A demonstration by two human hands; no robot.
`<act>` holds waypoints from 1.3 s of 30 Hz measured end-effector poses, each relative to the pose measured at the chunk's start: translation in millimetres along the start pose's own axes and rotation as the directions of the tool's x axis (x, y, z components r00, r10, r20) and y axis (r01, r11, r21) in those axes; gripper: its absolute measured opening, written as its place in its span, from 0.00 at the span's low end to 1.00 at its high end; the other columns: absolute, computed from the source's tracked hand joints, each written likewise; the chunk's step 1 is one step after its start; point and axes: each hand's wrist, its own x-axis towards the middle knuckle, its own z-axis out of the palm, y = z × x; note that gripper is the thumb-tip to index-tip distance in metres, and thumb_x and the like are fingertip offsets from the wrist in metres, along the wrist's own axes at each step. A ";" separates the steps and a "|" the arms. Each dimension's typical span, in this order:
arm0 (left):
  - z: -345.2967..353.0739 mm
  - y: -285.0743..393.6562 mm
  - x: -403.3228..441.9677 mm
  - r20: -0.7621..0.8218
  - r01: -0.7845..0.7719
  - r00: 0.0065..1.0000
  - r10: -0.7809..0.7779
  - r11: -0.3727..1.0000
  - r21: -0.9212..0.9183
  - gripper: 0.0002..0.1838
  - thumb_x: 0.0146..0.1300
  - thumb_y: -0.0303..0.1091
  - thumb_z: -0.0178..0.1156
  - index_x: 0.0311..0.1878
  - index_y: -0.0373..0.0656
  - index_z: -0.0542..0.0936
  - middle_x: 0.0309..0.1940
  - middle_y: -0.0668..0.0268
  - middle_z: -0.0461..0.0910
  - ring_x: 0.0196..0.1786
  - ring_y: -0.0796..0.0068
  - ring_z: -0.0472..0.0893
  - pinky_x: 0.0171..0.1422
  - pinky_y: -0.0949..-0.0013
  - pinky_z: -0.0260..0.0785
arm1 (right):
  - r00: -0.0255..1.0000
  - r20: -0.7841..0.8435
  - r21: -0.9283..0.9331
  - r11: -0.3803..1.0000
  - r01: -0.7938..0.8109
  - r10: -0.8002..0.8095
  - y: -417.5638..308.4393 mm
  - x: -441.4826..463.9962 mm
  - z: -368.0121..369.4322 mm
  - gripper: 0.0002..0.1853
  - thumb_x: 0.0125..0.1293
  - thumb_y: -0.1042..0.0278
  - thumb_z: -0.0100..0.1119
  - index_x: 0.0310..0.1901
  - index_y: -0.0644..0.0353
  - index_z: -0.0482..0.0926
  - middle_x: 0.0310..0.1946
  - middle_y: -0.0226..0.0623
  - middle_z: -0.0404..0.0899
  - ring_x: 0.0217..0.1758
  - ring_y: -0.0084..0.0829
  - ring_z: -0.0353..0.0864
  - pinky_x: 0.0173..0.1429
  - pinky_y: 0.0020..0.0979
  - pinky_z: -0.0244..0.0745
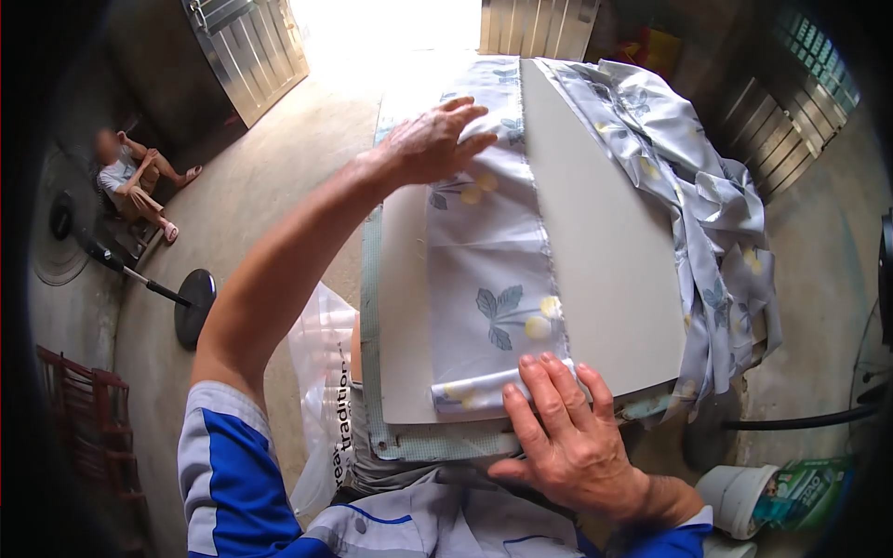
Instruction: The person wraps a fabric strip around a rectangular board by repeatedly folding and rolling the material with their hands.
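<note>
A long strip of pale grey fabric (pixel 498 270), printed with leaves and yellow fruit, lies along a white board (pixel 605 279). Its near end is folded over into a narrow roll (pixel 456 395). Over the strip's far part is my left hand (pixel 437 139), fingers apart and holding nothing; whether it touches the cloth I cannot tell. My right hand (pixel 572 432) rests with spread fingers on the right end of the rolled edge. Along the board's right side a bunched heap of the same fabric (pixel 688 186) hangs over the edge.
Under the board is a light green padded surface (pixel 446 442). A plastic bag (pixel 321 391) hangs at its left. To the left stand a fan base (pixel 195 307) and a seated person (pixel 135 181). A white bucket (pixel 735 498) sits at the lower right. Metal doors (pixel 246 56) open at the back.
</note>
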 end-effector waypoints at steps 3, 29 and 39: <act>18.7 -25.4 46.0 0.026 -0.016 1.000 0.015 0.998 0.057 0.41 0.81 0.68 0.49 0.82 0.44 0.70 0.86 0.52 0.62 0.86 0.49 0.64 0.88 0.50 0.58 | 0.999 0.047 -0.013 1.000 -0.007 0.008 -2.0 -10.6 -6.7 0.43 0.74 0.28 0.53 0.71 0.65 0.76 0.75 0.60 0.73 0.81 0.56 0.71 0.85 0.60 0.53; 1.1 -89.4 96.5 0.262 0.281 0.887 -0.379 0.896 0.345 0.62 0.68 0.88 0.43 0.85 0.39 0.62 0.86 0.39 0.54 0.89 0.43 0.55 0.91 0.49 0.50 | 0.994 0.103 0.105 0.994 -0.032 0.022 25.2 47.8 -4.1 0.51 0.71 0.20 0.51 0.70 0.70 0.76 0.75 0.63 0.72 0.83 0.58 0.68 0.87 0.61 0.49; 34.8 -56.4 94.6 0.118 0.100 0.985 -0.123 0.978 0.184 0.52 0.75 0.81 0.40 0.85 0.47 0.67 0.87 0.49 0.56 0.90 0.48 0.51 0.93 0.50 0.46 | 0.997 0.050 0.122 0.991 -0.059 0.053 12.1 11.1 -10.1 0.44 0.75 0.27 0.50 0.72 0.63 0.77 0.75 0.55 0.75 0.80 0.55 0.71 0.82 0.61 0.59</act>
